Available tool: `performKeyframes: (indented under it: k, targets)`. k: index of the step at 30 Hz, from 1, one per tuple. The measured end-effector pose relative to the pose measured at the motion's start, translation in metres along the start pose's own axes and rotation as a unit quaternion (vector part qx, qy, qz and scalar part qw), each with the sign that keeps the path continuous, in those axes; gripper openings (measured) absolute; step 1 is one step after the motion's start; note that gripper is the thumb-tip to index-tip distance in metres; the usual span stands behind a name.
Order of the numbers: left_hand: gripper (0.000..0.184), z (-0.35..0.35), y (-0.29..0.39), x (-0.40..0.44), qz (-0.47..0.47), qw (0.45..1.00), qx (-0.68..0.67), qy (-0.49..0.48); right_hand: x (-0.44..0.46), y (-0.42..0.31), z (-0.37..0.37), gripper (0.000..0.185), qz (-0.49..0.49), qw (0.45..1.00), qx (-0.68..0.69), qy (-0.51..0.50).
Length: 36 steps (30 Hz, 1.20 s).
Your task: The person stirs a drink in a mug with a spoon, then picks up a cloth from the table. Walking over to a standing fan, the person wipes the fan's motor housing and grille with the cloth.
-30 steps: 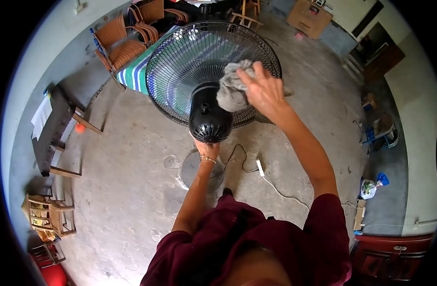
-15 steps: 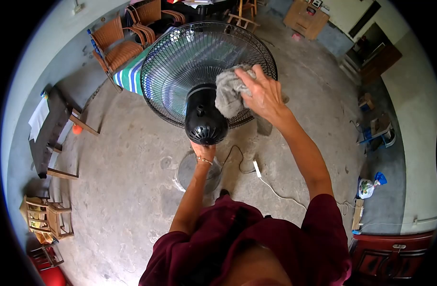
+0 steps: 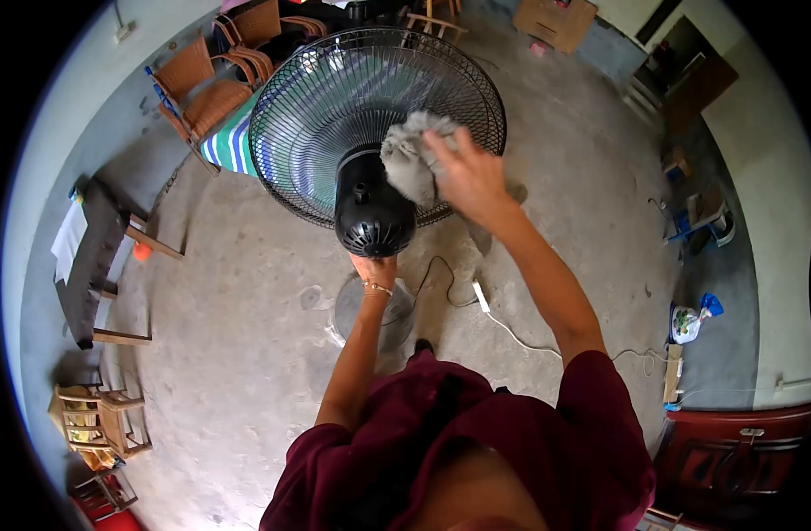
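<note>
A black standing fan (image 3: 368, 223) is in front of me, its motor housing and the back of its wire grille (image 3: 290, 133) facing me. My left hand (image 3: 374, 268) is closed round the fan just under the motor housing, which hides most of its fingers. In my right hand (image 3: 475, 181) is a crumpled grey cloth (image 3: 407, 161), pressed to the grille right of the housing. Its fingers are bent, partly spread over the cloth. Below, on the floor, the fan's round base (image 3: 392, 329) shows partly behind my left forearm.
A dark cord runs from the fan to a white power strip (image 3: 482, 297), whose white cable crosses the floor to the right. Wicker chairs (image 3: 197, 84) and a striped green cloth (image 3: 233, 140) lie beyond the grille. A dark table (image 3: 100, 239) stands at left.
My right hand and the cloth have shifted slightly left and up in view, and the fan has shifted the same way. My left hand keeps its place under the housing.
</note>
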<state>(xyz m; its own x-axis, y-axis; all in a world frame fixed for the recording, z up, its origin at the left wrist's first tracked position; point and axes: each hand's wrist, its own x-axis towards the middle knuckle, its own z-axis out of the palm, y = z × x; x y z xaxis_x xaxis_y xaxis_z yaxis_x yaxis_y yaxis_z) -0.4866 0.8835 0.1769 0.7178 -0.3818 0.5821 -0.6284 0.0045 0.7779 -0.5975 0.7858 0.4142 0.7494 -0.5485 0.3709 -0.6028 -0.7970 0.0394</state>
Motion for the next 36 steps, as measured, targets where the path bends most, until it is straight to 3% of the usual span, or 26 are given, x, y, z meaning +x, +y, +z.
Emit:
performKeyframes:
  k: [1, 2, 4, 6, 8, 10, 12, 13, 14, 17, 18, 20, 22, 24, 26, 28, 30, 33, 34, 36]
  targets:
    - [0.056, 0.001, 0.0, 0.002, 0.002, 1.0, -0.009, 0.007, -0.005, 0.007, 0.005, 0.049, -0.027, 0.993, 0.115, 0.027]
    - [0.056, -0.001, 0.0, 0.0, 0.002, 1.0, -0.009, 0.007, -0.01, 0.019, 0.006, 0.049, -0.027, 0.993, 0.115, 0.027]
    - [0.061, -0.007, 0.007, -0.001, 0.036, 0.994, 0.091, -0.046, -0.015, 0.027, -0.01, 0.048, -0.042, 0.965, 0.249, 0.071]
    - [0.063, -0.006, 0.006, 0.0, 0.048, 0.994, 0.09, -0.032, -0.014, 0.027, -0.016, 0.05, -0.042, 0.971, 0.228, 0.062]
    - [0.064, -0.007, 0.005, -0.002, 0.06, 0.994, 0.09, -0.026, -0.014, 0.018, -0.028, 0.052, -0.001, 0.966, 0.219, 0.138]
    - [0.066, -0.01, 0.01, 0.001, -0.03, 0.998, -0.052, -0.023, -0.017, 0.008, -0.008, 0.055, 0.011, 0.974, 0.165, 0.152]
    - [0.066, -0.009, 0.018, 0.006, -0.03, 0.998, -0.049, -0.027, -0.016, 0.001, 0.003, 0.056, 0.03, 0.993, 0.117, 0.018]
    - [0.067, -0.012, 0.018, 0.007, -0.028, 0.998, -0.043, -0.037, -0.016, 0.015, 0.014, 0.054, -0.007, 0.963, 0.267, 0.022]
    - [0.067, -0.012, 0.017, 0.004, -0.028, 0.998, -0.043, -0.038, -0.026, 0.028, 0.02, 0.054, -0.007, 0.963, 0.267, 0.022]
    - [0.064, -0.002, -0.016, -0.006, 0.066, 0.988, 0.138, -0.024, -0.037, 0.031, 0.0, 0.051, 0.008, 0.945, 0.323, 0.042]
    - [0.064, -0.004, -0.01, -0.005, 0.064, 0.988, 0.138, -0.022, -0.036, 0.029, -0.005, 0.051, 0.007, 0.946, 0.323, 0.04]
    - [0.062, -0.012, 0.01, 0.0, -0.031, 0.993, 0.07, -0.09, -0.037, 0.017, -0.014, 0.052, 0.027, 0.929, 0.314, 0.195]
    - [0.061, -0.016, 0.013, 0.0, 0.011, 0.995, 0.077, -0.057, -0.036, 0.009, -0.001, 0.053, 0.064, 0.943, 0.279, 0.169]
    - [0.05, -0.017, 0.021, 0.007, -0.047, 0.997, 0.001, -0.058, -0.03, 0.013, 0.022, 0.053, 0.091, 0.956, 0.238, 0.147]
    - [0.051, -0.02, 0.023, 0.009, -0.011, 0.997, 0.037, -0.069, -0.034, 0.02, 0.061, 0.051, 0.06, 0.905, 0.41, 0.097]
    - [0.062, -0.013, 0.011, 0.006, 0.024, 0.999, 0.022, -0.014, -0.036, 0.02, 0.052, 0.053, 0.057, 0.902, 0.414, 0.105]
    - [0.064, -0.014, 0.01, 0.002, 0.024, 0.997, 0.067, -0.031, -0.048, 0.02, 0.028, 0.054, 0.041, 0.884, 0.419, 0.203]
    - [0.064, -0.019, 0.009, 0.001, -0.106, 0.99, 0.033, -0.089, -0.048, 0.007, 0.039, 0.055, 0.109, 0.922, 0.33, 0.171]
    - [0.064, -0.019, 0.009, 0.001, -0.101, 0.989, 0.038, -0.098, -0.048, 0.001, 0.045, 0.055, 0.118, 0.919, 0.334, 0.174]
    - [0.059, -0.014, 0.006, 0.001, -0.008, 0.999, 0.046, -0.003, -0.046, -0.005, 0.055, 0.058, 0.107, 0.92, 0.368, 0.085]
